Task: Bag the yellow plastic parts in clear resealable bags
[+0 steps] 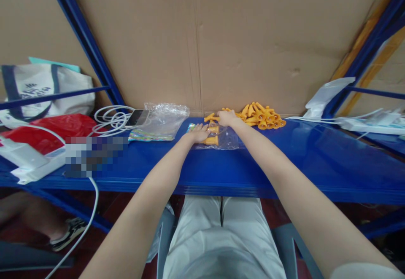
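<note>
My left hand (199,133) lies on a clear plastic bag (226,140) on the blue shelf (221,169), fingers pressed down on it. Orange plastic pieces (212,140) sit inside the bag. My right hand (226,118) reaches just beyond it and grips an orange plastic piece (209,118) by its end. A pile of the same orange pieces (263,116) lies to the right of that hand, against the cardboard back wall.
A stack of clear bags (160,123), a phone (137,117) and a coiled white cable (110,118) lie to the left. Further left are a red bag (53,129) and a tote bag (44,91). White packets and cables (363,121) lie at right. Another person's foot (68,230) shows lower left.
</note>
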A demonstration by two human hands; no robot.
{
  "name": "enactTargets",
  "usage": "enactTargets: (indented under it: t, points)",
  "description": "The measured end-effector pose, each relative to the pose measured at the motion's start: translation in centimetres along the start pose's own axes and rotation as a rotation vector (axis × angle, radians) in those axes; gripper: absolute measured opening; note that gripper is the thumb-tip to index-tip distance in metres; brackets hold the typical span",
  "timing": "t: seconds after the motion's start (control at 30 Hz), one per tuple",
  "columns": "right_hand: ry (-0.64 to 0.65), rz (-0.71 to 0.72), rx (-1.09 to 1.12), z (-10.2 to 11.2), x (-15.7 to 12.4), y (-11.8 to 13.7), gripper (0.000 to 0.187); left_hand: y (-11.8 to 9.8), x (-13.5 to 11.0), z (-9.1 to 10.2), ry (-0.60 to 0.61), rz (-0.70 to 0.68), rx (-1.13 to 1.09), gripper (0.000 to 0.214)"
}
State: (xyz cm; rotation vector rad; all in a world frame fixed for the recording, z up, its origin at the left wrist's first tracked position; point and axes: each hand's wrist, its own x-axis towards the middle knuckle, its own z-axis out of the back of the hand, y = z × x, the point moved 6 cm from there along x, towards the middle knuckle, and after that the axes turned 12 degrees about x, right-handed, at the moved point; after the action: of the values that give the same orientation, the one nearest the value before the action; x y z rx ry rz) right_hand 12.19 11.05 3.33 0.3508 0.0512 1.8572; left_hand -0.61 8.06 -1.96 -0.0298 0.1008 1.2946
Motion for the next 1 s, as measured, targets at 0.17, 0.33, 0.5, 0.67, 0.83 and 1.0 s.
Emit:
enactTargets:
  t: [0.17, 0.33, 0.5, 0.67, 0.83, 1.0]
  points:
    - [-0.208, -0.055, 0.184, 3.0, 0.0, -1.2, 0.035, -0.2, 0.0, 0.0, 0.003, -0.016, 0.019, 0.067]
    - [-0.442, 0.003, 0.352, 7.7, -0.6, -2.2, 0.035, 0.0, 0.2, 0.0, -0.017, -0.014, -0.012, 0.066]
    - [-0.620, 0.082, 0.500, 10.9, -2.5, -4.6, 0.035, 0.0, 0.2, 0.1, -0.024, -0.016, -0.021, 0.065]
    - [-0.631, 0.126, 0.609, 10.2, -6.0, -7.9, 0.034, 0.1, 0.6, 0.1, -0.053, -0.023, -0.044, 0.065]
    - [-0.541, -0.011, 0.604, 6.9, -9.5, -10.1, 0.030, 0.5, 1.4, -0.4, -0.054, -0.043, -0.023, 0.066]
    - [-0.343, -0.105, 0.452, 3.3, -10.5, -9.7, 0.015, 0.7, 1.8, -0.5, -0.070, -0.055, -0.034, 0.066]
